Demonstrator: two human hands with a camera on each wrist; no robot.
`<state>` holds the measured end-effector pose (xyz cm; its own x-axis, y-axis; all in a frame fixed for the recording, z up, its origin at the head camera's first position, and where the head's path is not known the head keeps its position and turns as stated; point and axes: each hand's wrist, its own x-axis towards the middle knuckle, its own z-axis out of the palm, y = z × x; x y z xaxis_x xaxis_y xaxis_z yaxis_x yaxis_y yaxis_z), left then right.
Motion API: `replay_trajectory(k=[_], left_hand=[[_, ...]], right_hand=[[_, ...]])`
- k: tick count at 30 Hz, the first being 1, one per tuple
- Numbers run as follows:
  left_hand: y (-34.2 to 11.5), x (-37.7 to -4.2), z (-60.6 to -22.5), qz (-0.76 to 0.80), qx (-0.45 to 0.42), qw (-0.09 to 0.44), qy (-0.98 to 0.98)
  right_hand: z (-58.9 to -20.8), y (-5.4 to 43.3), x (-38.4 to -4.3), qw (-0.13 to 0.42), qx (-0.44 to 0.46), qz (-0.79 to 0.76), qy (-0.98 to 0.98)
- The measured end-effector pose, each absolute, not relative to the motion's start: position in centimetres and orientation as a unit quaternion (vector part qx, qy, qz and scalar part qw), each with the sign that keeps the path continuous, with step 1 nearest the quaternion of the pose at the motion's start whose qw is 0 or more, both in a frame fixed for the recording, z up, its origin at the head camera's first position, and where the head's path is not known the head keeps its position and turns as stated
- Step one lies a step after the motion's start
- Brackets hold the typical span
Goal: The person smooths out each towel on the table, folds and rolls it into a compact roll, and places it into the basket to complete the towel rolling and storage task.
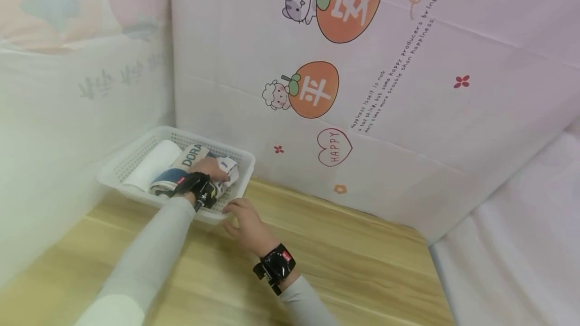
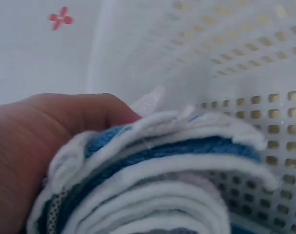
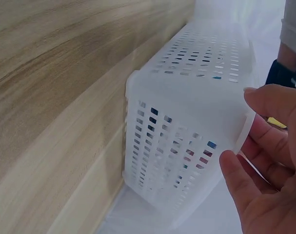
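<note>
A white perforated plastic basket (image 1: 249,167) holds several rolled cloths. Inside it, my left hand (image 1: 209,168) grips a rolled towel (image 1: 230,166) at the right end. The left wrist view shows this roll's white and blue layers (image 2: 162,163) edge-on, with the hand (image 2: 74,117) against its side; some fingertips are hidden. Left of it lie a beige and blue roll (image 1: 190,154) lettered "DORA" and a plain white roll (image 1: 154,165). At the basket's near right corner, my right hand (image 1: 248,226) holds the rim (image 3: 245,131), fingers and thumb on either side of it.
The basket stands on a wood-grain table (image 1: 344,260), at its back left corner. Behind and left of it hang printed white cloth walls (image 1: 226,94). More white cloth (image 1: 521,225) hangs along the right side.
</note>
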<state>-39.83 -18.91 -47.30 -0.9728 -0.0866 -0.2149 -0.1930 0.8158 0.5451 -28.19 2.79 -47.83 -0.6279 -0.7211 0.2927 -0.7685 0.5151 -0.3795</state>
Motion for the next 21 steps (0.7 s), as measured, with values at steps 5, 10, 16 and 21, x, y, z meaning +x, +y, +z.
replay_trajectory(k=[5,10,16,21], left_hand=[[-18.6,-39.4,-48.4,0.3,-0.079,0.162,0.937],[-18.5,-39.0,-49.5,0.337,-0.089,0.177,0.92],[-18.4,-37.6,-48.2,0.348,-0.059,0.14,0.925],[-17.0,-34.4,-44.0,0.292,0.001,0.07,0.954]], right_hand=[[-47.8,3.0,-27.8,0.054,0.428,0.245,-0.868],[-47.8,3.3,-27.5,0.063,0.433,0.24,-0.867],[-47.3,4.1,-27.8,0.026,0.445,0.252,-0.859],[-46.4,7.1,-28.4,-0.015,0.409,0.287,-0.866]])
